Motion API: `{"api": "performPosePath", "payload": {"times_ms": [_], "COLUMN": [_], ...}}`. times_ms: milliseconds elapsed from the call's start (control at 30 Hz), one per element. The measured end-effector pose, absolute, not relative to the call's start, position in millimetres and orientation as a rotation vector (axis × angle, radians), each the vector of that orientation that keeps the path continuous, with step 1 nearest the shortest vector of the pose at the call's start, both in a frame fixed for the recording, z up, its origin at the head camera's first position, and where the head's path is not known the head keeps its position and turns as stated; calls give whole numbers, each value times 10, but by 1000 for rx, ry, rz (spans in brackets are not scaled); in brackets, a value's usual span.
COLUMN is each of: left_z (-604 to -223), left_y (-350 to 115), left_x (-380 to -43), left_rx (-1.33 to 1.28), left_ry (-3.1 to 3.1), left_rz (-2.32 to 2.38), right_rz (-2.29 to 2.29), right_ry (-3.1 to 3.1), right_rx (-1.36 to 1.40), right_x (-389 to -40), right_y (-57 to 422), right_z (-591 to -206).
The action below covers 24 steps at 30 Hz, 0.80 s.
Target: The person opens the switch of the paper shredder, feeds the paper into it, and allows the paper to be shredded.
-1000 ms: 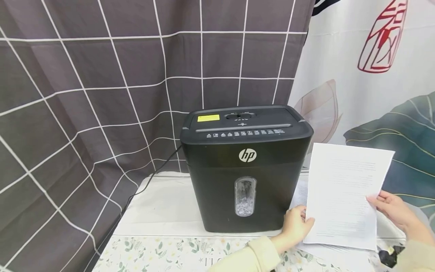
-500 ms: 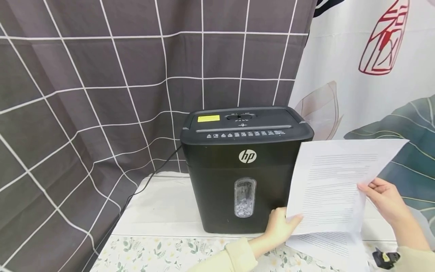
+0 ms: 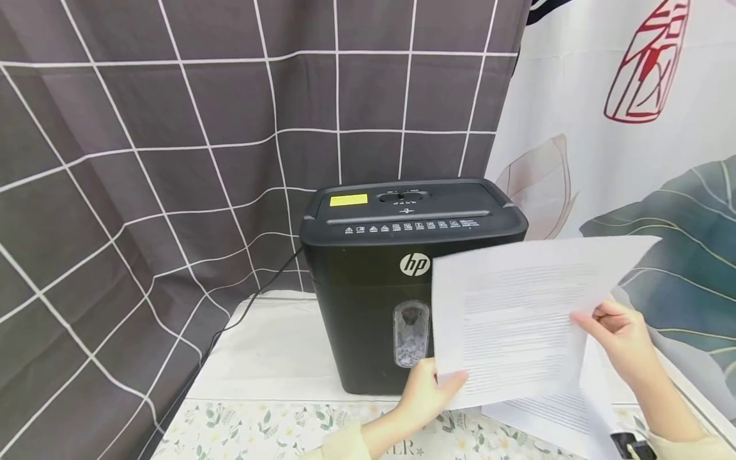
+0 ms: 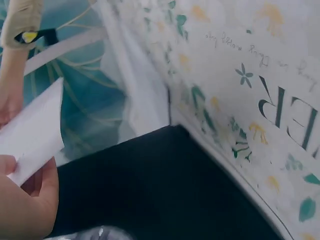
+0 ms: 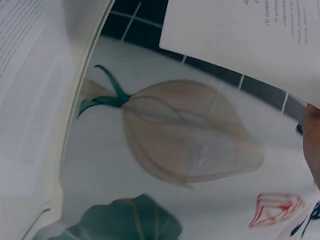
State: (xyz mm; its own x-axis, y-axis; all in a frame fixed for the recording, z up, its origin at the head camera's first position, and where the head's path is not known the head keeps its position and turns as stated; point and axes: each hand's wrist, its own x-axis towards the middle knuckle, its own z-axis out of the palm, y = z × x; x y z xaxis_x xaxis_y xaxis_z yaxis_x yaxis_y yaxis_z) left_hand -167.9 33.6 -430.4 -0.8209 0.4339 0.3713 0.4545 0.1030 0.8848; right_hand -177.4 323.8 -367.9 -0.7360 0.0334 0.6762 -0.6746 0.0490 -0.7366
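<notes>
A printed sheet of paper [image 3: 517,319] is held up by both hands in front of the right part of a black HP paper shredder [image 3: 356,300]. My left hand [image 3: 428,393] pinches the sheet's lower left edge, thumb on the printed face. At its right edge, my right hand [image 3: 618,335] grips the paper between thumb and fingers. In the left wrist view the left hand [image 4: 30,200] holds the sheet [image 4: 37,130] beside the dark shredder body. The right wrist view shows part of the sheet [image 5: 240,55] and only a sliver of the right hand [image 5: 312,145].
More printed paper [image 3: 546,415] lies on the table [image 3: 259,358], partly under the raised sheet. Paper shreds [image 3: 411,348] show through the shredder's window. A black cord [image 3: 247,313] runs off its left side. A dark grid curtain [image 3: 230,115] and a white patterned curtain [image 3: 575,83] hang behind.
Both hands have moved left with the sheet, which has come away from the papers on the table and now overlaps the shredder's front. The shredder has stayed put.
</notes>
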Motion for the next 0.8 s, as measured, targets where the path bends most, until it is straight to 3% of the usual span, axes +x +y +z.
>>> {"api": "performPosePath", "payload": {"times_ms": [400,800], "left_z": [-3884,-3684], "left_y": [-301,-743], "left_x": [-1654,-1628], "left_rx": [-716,-518], "left_ry": [-2134,-2146], "left_rz": [-1895,-1753], "right_rz": [1446,1128], "right_ry": [-1922,-2115], "right_rx": [581,515], "right_x": [-1508,-1542], "right_y": [2633,2350], "right_z": [-3523,-3426]}}
